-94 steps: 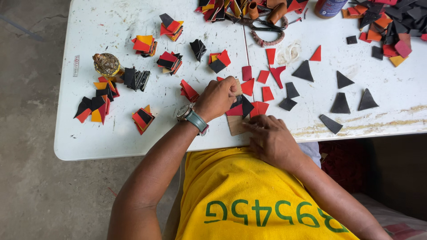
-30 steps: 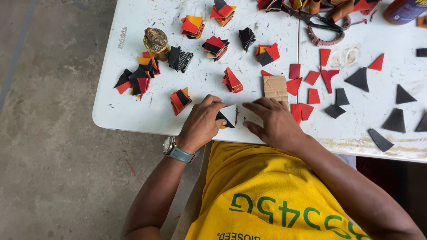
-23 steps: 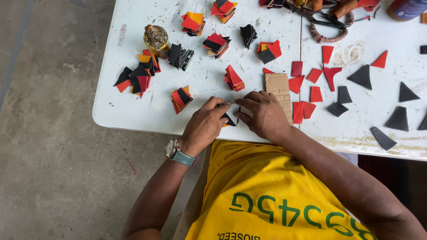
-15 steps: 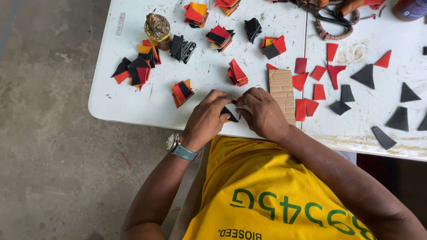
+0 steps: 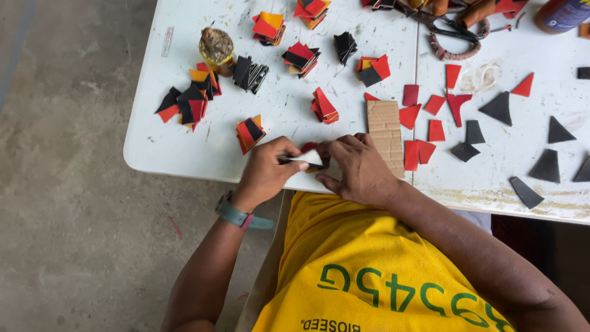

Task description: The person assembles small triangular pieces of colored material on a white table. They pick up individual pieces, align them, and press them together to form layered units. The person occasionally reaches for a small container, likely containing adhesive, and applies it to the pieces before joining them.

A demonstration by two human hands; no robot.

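My left hand, with a teal watch on the wrist, and my right hand meet at the front edge of the white table. Between the fingertips of both hands is a small pale piece, with a bit of red material showing just behind it. A strip of brown cardboard lies right beside my right hand. A folded red, orange and black bundle sits just beyond my left hand.
Several folded red, black and orange bundles are spread over the left half of the table. Loose red pieces and black triangles lie to the right. Scissors and a small round pot are at the back. Concrete floor lies to the left.
My hands moved left along the table's front edge and closed together on the small piece. Its pale side now shows between the fingertips.
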